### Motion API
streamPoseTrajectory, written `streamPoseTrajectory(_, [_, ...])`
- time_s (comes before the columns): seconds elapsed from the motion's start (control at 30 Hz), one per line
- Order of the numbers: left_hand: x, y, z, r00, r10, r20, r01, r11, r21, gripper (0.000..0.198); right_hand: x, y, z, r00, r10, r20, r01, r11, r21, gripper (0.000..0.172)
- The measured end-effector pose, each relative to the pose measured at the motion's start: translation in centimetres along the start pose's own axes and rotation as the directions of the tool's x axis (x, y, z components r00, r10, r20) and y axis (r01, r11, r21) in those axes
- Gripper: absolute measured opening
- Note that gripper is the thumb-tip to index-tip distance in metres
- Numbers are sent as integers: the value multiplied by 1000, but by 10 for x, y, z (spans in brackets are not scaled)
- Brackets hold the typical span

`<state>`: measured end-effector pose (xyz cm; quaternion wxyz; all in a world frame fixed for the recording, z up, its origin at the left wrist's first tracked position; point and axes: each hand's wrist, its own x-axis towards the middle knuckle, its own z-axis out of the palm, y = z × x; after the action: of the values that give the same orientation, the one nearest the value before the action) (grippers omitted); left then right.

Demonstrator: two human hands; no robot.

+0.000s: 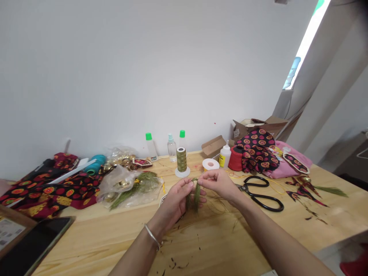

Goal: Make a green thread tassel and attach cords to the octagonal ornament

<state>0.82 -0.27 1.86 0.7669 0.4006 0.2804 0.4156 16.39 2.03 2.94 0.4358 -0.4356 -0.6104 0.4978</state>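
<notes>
Between my two hands hangs a small green thread tassel (197, 197), its strands folded over at the top and pointing down. My left hand (181, 195), with a silver bangle on the wrist, pinches the tassel near its top with the thumb and fingers. The fingertips of my right hand (217, 184) are pinched at the top of the same tassel. Just behind the hands stands an olive-green thread spool (181, 160) on a white base. Black-handled scissors (260, 193) lie beside my right wrist, their blades partly hidden by it.
Patterned fabric (66, 188) and a plastic bag with green tassels (138, 186) cover the left side. Bottles (171, 148), a glue bottle (225, 155), a white tape roll (211, 164) and red thread (235, 159) stand at the back. A phone (37, 245) lies front left.
</notes>
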Motion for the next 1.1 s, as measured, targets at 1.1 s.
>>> streamPoseTrajectory(1.1, [3, 1, -13, 976, 64, -210, -50, 996, 69, 17, -6, 5, -3, 879, -297, 373, 431, 829, -357, 14])
